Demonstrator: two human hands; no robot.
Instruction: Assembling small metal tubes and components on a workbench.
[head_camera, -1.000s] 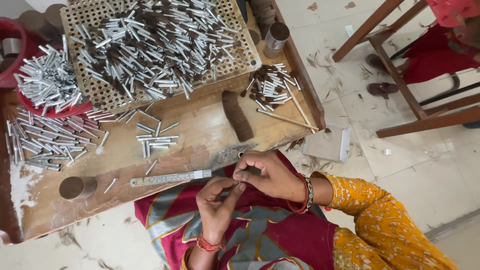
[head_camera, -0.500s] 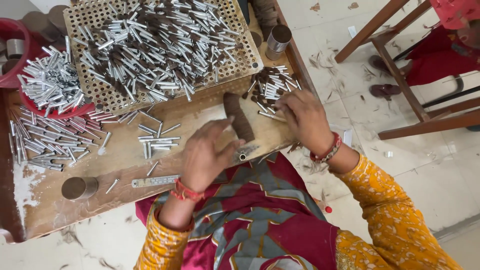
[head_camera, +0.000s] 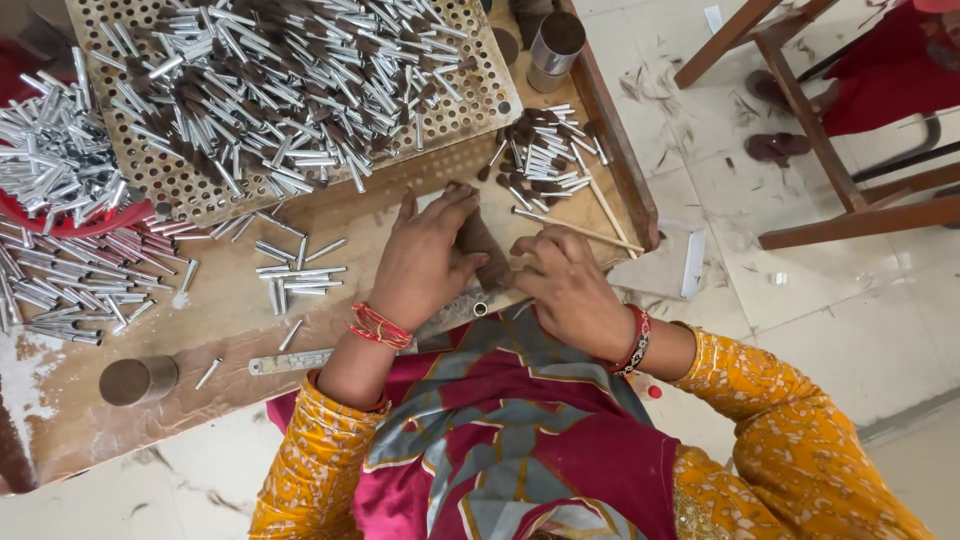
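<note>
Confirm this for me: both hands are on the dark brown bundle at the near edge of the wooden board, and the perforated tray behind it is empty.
Not quite. In the head view, both the left hand and right hand are on the dark brown bundle at the wooden board's near edge, but the perforated tray is heaped with small silver tubes, not empty.

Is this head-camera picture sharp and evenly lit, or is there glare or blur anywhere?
Head view: soft, even light with faint shadows; the silver metal tubes glint brightly on the left; the left hand and right hand look sharp around the dark brown bundle; straight edges of the wooden board bend slightly toward the frame's rim.
</note>
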